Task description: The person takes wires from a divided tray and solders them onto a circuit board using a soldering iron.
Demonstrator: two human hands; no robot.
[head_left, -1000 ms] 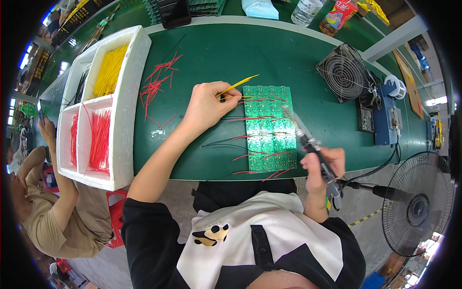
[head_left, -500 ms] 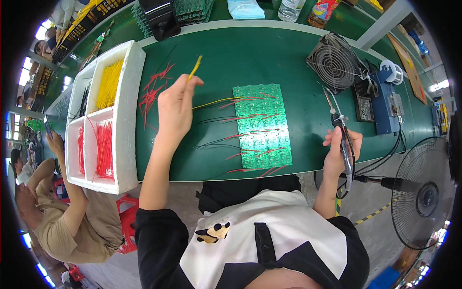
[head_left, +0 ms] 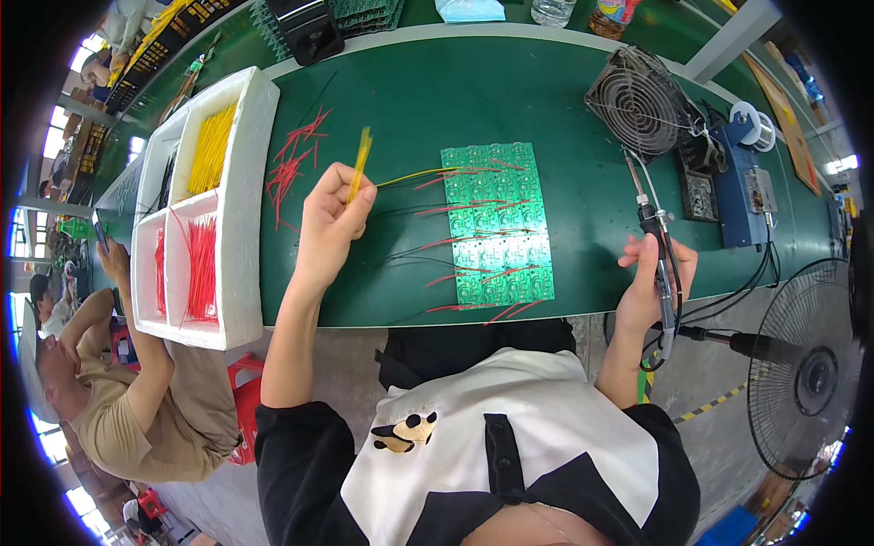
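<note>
Small yellow wires (head_left: pixel 363 150) stand up from the closed fingers of my left hand (head_left: pixel 333 223), blurred at their tips. To its right lies a green circuit board panel (head_left: pixel 497 221) made of several small boards. Red and black wires stick out across its left side and surface. One yellow wire (head_left: pixel 410 177) runs from the panel's upper left toward my left hand; whether it touches the fingers I cannot tell. My right hand (head_left: pixel 657 278) grips a soldering iron (head_left: pixel 652 227) with a thin feed tube, its tip pointing away from me, right of the panel.
A white foam box (head_left: pixel 244 218) with yellow, black and red wires stands at the left. Loose red wires (head_left: pixel 289 168) lie beside it. A small metal fan (head_left: pixel 637 100), a blue solder feeder (head_left: pixel 742 196) and a standing fan (head_left: pixel 815 369) are at the right. Another person (head_left: pixel 137 400) sits left.
My left hand has drawn nearer to me and turned, and the yellow wires in it now point more upright. My right hand keeps hold of the soldering iron. The whole view has shifted slightly.
</note>
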